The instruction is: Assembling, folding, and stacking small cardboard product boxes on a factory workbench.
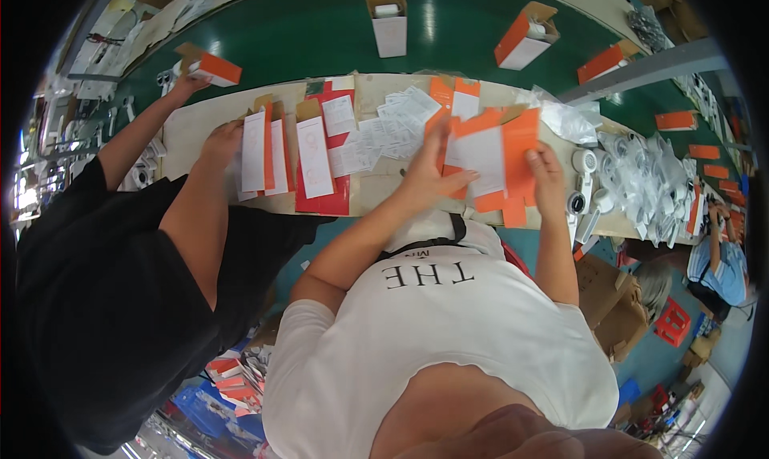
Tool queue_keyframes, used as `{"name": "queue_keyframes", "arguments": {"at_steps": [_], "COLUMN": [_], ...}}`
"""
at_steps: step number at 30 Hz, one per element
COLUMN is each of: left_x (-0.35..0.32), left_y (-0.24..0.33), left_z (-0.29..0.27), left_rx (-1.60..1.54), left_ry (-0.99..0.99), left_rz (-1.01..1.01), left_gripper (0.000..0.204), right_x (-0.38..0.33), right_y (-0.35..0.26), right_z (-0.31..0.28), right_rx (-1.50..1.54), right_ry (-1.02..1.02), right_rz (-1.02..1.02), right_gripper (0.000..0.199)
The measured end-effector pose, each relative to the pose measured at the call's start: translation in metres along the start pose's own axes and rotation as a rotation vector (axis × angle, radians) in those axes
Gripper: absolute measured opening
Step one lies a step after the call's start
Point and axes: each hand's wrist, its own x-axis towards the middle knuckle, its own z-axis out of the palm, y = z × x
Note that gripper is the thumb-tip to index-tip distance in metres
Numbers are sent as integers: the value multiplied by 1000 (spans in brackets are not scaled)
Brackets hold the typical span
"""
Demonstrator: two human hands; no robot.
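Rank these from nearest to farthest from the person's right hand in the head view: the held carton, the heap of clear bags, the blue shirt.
From the right hand:
1. Held carton: in its grip, to its left.
2. Clear bags: on the table, to its right.
3. Blue shirt: on a co-worker, far right.
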Motion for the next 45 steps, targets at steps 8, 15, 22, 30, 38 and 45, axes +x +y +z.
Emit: {"name": "queue_keyframes", "arguments": {"at_steps": [8, 15, 22, 30, 38, 45], "left_x": [-27, -50, -49, -50, -48, -48], "left_y": [7, -6, 4, -25, -29, -30], "left_z": [-27, -37, -48, -46, -45, -35], "left_rx": [409, -103, -195, 28, 67, 48], "left_ry": [-191, -253, -7, 340, 240, 200], "left_rz": [217, -1, -249, 401, 277, 309], "left_gripper": [41, 90, 56, 49, 49, 69], "right_x": [-11, -18, -20, -20, -8, -4], "right_y": [-34, -44, -47, -18, -21, -52], "right_z": [85, 86, 96, 125, 117, 99], "right_rx": [208, 188, 158, 448, 340, -89], "right_ry": [-337, -672, -891, -697, -793, -892], "right_rz": [-149, 77, 156, 198, 120, -41], "right_gripper": [45, 66, 75, 64, 37, 27]}}
